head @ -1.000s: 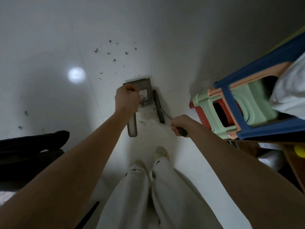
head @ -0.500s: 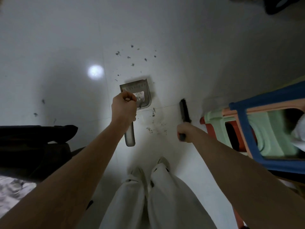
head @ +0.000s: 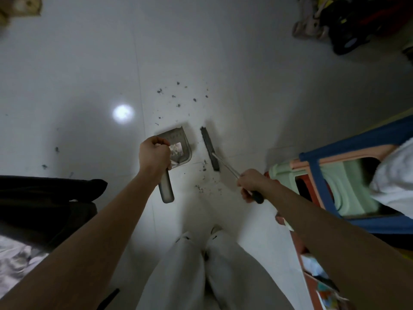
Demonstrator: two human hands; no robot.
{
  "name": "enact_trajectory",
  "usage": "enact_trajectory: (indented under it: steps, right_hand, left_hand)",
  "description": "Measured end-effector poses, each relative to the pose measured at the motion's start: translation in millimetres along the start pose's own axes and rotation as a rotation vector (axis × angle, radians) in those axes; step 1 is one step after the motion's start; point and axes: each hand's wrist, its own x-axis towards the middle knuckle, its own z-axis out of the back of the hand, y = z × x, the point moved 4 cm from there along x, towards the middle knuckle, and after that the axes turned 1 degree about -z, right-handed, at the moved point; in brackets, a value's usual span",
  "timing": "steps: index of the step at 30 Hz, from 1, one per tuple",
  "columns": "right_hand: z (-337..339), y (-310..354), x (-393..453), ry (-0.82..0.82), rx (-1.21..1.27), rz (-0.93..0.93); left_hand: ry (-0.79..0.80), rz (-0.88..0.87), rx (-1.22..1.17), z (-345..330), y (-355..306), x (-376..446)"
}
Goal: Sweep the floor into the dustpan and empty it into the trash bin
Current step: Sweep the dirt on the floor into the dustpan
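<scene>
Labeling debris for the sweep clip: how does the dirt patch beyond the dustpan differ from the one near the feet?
The far dirt patch lies past the dustpan mouth, its specks spread wide and apart; the near dirt patch sits between the dustpan and the brush, tighter and finer. The near one lies beside the brush's bristles; the far one has no tool near it. Both are dark specks on the white floor, outside the dustpan.

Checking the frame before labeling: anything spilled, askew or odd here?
Only the expected mess: dark debris scattered on the floor beyond the dustpan, plus a small patch near the brush. Left hand grips the dustpan, right hand the brush. Colored stools lie tipped at right. No trash bin in view.
</scene>
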Motion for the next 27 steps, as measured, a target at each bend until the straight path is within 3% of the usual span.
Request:
enact_trajectory:
  steps: [5,10,16,23,27]
  right_hand:
    - [7,8,-16,-0.029,-0.493,0.071]
    - [22,20,-12,0.105,-0.852,0.111]
    - [36,49,28,0.29,-1.342,0.264]
    - [28,33,62,0.534,-1.557,0.286]
    - [18,14,81,0.553,-1.578,0.275]
  left_hand:
    - [-0.009,0.02,-0.041,32,8,-14]
    - [-0.063,0.047,-0.087,41,9,-25]
    - [-0.229,0.138,-0.116,1,16,-33]
    - [-0.477,0.231,-0.176,-42,19,-44]
    - [-0.575,0.26,-0.225,-55,23,-49]
